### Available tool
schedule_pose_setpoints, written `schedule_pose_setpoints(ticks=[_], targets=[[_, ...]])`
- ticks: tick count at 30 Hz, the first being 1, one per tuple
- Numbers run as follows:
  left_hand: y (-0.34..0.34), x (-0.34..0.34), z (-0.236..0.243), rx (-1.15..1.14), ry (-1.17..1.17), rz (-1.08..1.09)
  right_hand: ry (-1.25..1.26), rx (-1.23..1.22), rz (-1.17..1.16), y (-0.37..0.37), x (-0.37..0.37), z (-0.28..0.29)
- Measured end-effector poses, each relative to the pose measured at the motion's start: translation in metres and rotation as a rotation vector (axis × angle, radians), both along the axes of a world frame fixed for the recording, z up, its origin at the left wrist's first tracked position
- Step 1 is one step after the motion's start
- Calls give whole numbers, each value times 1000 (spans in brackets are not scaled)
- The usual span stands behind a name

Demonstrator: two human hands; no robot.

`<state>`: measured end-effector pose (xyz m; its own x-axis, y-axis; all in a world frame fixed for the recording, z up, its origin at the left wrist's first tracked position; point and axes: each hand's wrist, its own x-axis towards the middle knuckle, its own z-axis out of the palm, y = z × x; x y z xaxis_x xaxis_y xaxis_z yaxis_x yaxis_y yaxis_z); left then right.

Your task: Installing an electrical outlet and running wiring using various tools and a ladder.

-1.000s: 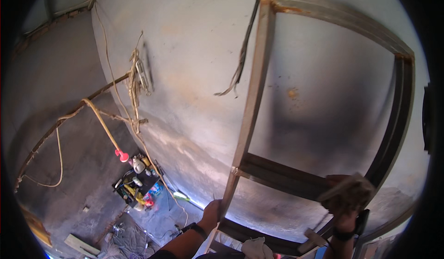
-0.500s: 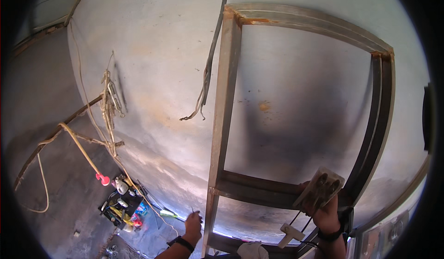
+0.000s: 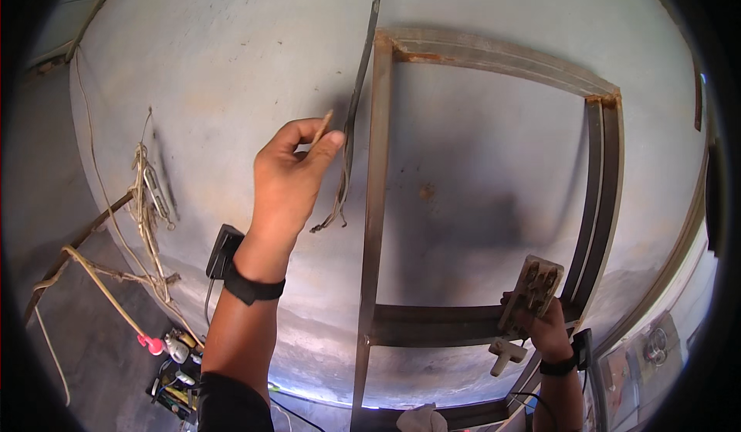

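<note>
Head view: the left hand (image 3: 287, 173) pinches a slim tan rod (image 3: 323, 126), best kept steady near the dangling black cable (image 3: 353, 112); the right hand (image 3: 549, 333) grips a beige rectangular block (image 3: 538, 281)

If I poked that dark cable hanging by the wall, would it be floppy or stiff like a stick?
The dark cable would probably swing, because its lower end looks loose. Its upper stretch looks fairly straight, so it may feel a bit stiff. The thin split ends curl, so they likely bend easily.
</note>
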<state>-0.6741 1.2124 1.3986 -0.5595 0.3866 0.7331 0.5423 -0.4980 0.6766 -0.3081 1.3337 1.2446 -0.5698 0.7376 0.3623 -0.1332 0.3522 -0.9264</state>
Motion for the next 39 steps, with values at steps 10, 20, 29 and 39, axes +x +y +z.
schedule_pose_setpoints(ticks=[10,20,29,39], targets=[[58,-25,-9,-41,-3,-155,-12,-20,-40,-4,-7,6],[91,-27,-10,26,304,218,23,-12,35,-3,2,8],[95,-25,-8,-45,304,238,18,1,134,8,9,-5],[100,-28,-11,-51,281,202,-36,6,133,13,8,-3]])
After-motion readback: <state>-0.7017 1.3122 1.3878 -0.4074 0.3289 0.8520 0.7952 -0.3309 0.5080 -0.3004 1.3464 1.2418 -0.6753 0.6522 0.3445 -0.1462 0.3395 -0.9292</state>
